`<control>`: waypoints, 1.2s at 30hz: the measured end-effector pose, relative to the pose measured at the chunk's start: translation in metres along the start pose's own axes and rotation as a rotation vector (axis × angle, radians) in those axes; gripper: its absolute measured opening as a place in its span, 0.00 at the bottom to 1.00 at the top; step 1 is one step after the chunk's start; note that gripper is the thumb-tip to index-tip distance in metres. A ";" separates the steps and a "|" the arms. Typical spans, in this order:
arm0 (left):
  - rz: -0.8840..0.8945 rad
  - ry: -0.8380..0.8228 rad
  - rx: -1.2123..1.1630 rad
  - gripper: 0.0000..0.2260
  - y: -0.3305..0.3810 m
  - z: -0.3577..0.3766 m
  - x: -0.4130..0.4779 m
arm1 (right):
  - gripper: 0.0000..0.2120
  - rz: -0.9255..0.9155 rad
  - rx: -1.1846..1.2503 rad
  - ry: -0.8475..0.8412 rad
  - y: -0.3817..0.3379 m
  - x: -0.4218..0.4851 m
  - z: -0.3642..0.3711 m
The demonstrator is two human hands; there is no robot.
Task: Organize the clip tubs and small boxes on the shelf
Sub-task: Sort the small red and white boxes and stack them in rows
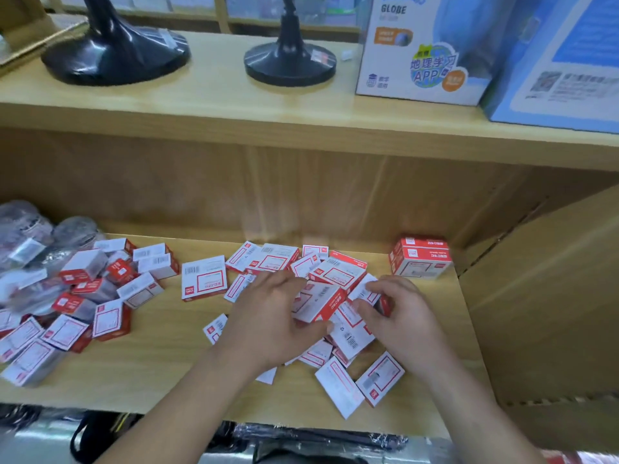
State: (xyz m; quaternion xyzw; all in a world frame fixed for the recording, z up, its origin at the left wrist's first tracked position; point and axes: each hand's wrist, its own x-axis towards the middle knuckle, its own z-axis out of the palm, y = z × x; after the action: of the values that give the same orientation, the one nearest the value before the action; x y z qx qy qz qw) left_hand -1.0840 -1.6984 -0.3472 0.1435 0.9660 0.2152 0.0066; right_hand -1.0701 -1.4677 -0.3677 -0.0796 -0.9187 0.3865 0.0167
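Note:
Several small red-and-white boxes lie scattered on the wooden shelf (157, 366). One heap sits at the left (83, 296), another in the middle (321, 272). My left hand (268, 319) holds a red-and-white box (320, 301) between thumb and fingers over the middle heap. My right hand (398, 316) pinches another small box (363, 293) right beside it. A neat stack of boxes (418, 259) stands at the back right. Wrapped clip tubs (26, 236) sit at the far left, blurred.
The upper shelf carries two black stand bases (117, 51) (289, 61) and a globe carton (428, 51). A cardboard panel (549, 296) closes the shelf's right side. Dark wrapped goods (301, 440) lie below the front edge.

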 end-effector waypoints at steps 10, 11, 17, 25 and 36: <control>0.212 -0.145 -0.075 0.21 -0.025 -0.009 -0.001 | 0.12 0.060 0.057 -0.116 -0.050 -0.006 -0.005; 0.250 -0.113 -0.052 0.18 -0.026 -0.004 -0.004 | 0.14 0.074 0.016 -0.116 -0.056 -0.005 -0.002; 0.290 0.030 -0.112 0.14 -0.032 0.016 -0.019 | 0.16 0.237 0.019 -0.092 -0.069 0.009 0.021; 0.121 0.192 -0.353 0.13 -0.033 0.012 -0.032 | 0.20 0.272 0.409 -0.077 -0.088 -0.009 0.019; -0.392 -0.014 -1.275 0.09 0.034 -0.039 -0.008 | 0.14 -0.585 0.231 0.055 -0.072 -0.047 -0.016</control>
State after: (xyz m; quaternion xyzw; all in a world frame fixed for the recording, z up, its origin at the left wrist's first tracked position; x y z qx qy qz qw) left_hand -1.0700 -1.6873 -0.2985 -0.0652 0.6578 0.7381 0.1354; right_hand -1.0316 -1.5131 -0.3040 0.1799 -0.8519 0.4648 0.1610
